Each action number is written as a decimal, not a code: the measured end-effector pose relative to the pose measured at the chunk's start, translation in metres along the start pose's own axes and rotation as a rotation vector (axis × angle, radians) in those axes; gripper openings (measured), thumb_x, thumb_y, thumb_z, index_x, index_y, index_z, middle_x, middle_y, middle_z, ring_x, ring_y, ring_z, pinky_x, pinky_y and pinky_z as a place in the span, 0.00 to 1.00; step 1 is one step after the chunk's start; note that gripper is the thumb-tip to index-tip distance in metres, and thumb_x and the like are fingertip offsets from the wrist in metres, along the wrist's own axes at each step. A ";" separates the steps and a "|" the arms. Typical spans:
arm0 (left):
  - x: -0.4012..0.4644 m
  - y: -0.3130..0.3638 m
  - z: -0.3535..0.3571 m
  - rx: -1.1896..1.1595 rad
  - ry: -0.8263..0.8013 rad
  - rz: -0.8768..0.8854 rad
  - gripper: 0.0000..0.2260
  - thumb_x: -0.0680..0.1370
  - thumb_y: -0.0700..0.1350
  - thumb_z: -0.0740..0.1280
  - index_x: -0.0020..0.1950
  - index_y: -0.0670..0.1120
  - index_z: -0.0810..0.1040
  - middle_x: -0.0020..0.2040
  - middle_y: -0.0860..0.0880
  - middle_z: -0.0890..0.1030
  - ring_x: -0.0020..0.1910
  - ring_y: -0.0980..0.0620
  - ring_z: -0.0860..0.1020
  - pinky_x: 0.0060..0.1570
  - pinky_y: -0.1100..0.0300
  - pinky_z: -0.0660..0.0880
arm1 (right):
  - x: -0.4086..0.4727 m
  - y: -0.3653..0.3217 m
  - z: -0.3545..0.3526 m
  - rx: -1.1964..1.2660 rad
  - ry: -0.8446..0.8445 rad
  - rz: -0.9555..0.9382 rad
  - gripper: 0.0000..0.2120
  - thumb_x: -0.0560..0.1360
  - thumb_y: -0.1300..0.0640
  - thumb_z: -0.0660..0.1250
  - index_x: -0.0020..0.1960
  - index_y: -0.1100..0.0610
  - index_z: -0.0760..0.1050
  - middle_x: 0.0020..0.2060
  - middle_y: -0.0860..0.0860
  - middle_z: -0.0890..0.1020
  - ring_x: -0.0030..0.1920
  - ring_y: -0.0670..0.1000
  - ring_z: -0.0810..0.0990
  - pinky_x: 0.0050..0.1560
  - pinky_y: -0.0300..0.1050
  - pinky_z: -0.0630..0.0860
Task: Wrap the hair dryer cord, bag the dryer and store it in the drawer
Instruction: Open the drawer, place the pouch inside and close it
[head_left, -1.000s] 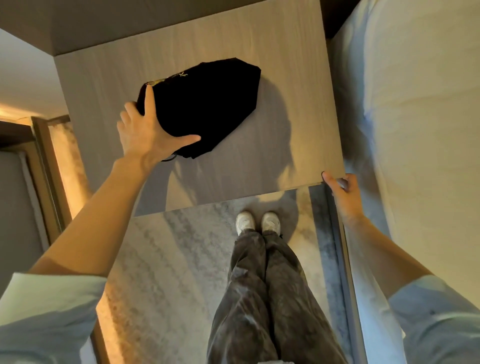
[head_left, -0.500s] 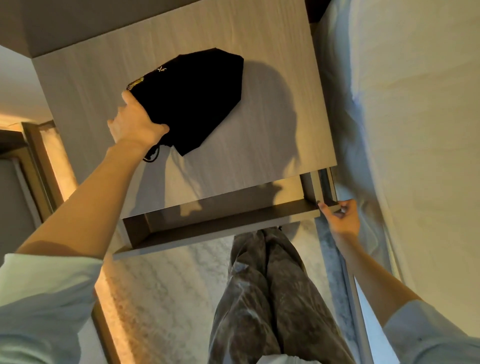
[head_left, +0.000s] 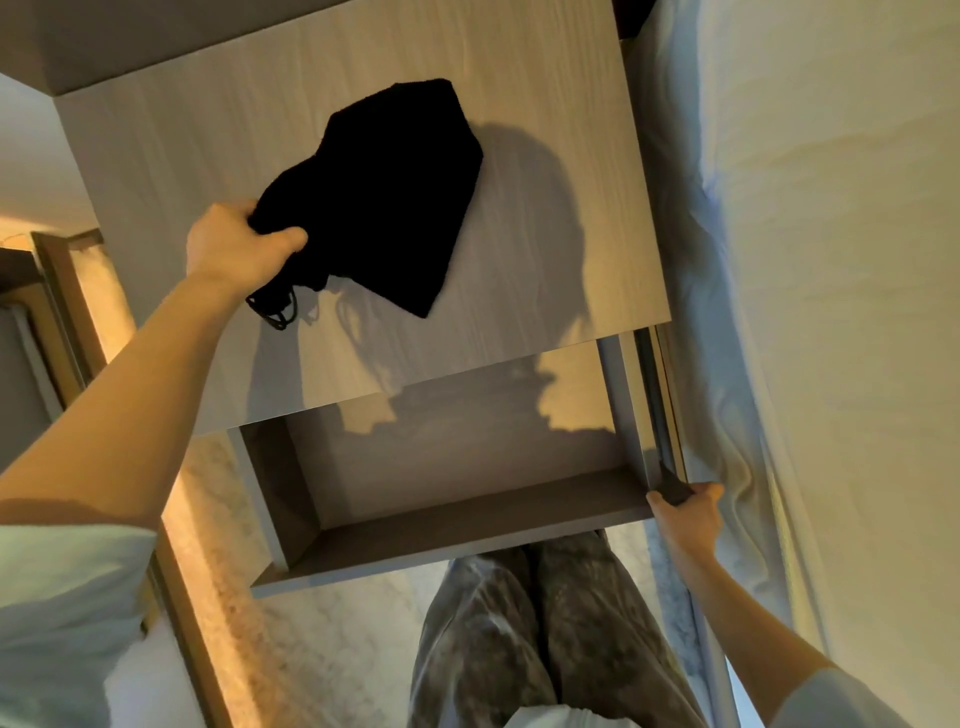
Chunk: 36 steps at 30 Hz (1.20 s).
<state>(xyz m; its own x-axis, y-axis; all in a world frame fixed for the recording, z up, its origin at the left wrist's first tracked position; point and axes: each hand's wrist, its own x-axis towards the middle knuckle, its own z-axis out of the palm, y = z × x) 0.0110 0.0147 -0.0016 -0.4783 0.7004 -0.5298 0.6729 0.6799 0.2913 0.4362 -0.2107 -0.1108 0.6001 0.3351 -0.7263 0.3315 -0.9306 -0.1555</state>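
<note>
A black drawstring bag (head_left: 384, 197) bulges over the wooden nightstand top (head_left: 545, 130), and whatever it holds is hidden inside. My left hand (head_left: 234, 247) grips its gathered neck, with the cord loops (head_left: 275, 306) dangling below my fist. Whether the bag rests on the top or hangs just above it I cannot tell. Under the top, the grey drawer (head_left: 519, 525) is pulled far out and its inside is bare. My right hand (head_left: 685, 512) is closed on the drawer's front right corner.
A bed with pale linen (head_left: 805, 260) runs along the right side, close against the nightstand and drawer. My legs in grey patterned trousers (head_left: 530, 623) stand right in front of the drawer. Marbled floor (head_left: 322, 649) and a wooden frame (head_left: 67, 291) lie to the left.
The drawer has slid out from shut to wide open, pulled by my right hand. My left hand went from resting on the bag to clutching its neck and shifting it.
</note>
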 end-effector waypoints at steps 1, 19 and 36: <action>-0.004 -0.002 0.004 -0.098 -0.058 -0.027 0.04 0.71 0.44 0.66 0.41 0.43 0.77 0.37 0.44 0.75 0.38 0.46 0.73 0.35 0.56 0.70 | 0.000 0.003 -0.001 -0.003 -0.006 0.007 0.21 0.70 0.63 0.69 0.57 0.62 0.63 0.46 0.58 0.73 0.41 0.56 0.73 0.35 0.44 0.68; -0.197 -0.098 0.027 -0.782 -0.286 -0.257 0.09 0.75 0.32 0.59 0.36 0.39 0.72 0.24 0.43 0.73 0.25 0.48 0.75 0.18 0.58 0.67 | -0.050 -0.157 0.041 -0.029 0.119 -0.954 0.26 0.71 0.68 0.62 0.68 0.61 0.63 0.70 0.58 0.67 0.68 0.55 0.63 0.66 0.45 0.62; -0.211 -0.190 0.089 -0.606 -0.532 -0.220 0.03 0.69 0.35 0.68 0.39 0.40 0.75 0.30 0.45 0.75 0.30 0.49 0.74 0.32 0.59 0.70 | -0.081 -0.258 0.189 -0.769 0.213 -1.406 0.30 0.78 0.40 0.44 0.76 0.51 0.49 0.76 0.60 0.53 0.75 0.64 0.49 0.74 0.63 0.46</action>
<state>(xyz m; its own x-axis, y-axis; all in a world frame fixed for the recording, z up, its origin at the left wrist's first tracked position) 0.0341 -0.2810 -0.0157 -0.1311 0.4451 -0.8858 0.1023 0.8948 0.4345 0.1648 -0.0255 -0.1385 -0.4142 0.8890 -0.1953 0.9061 0.3826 -0.1804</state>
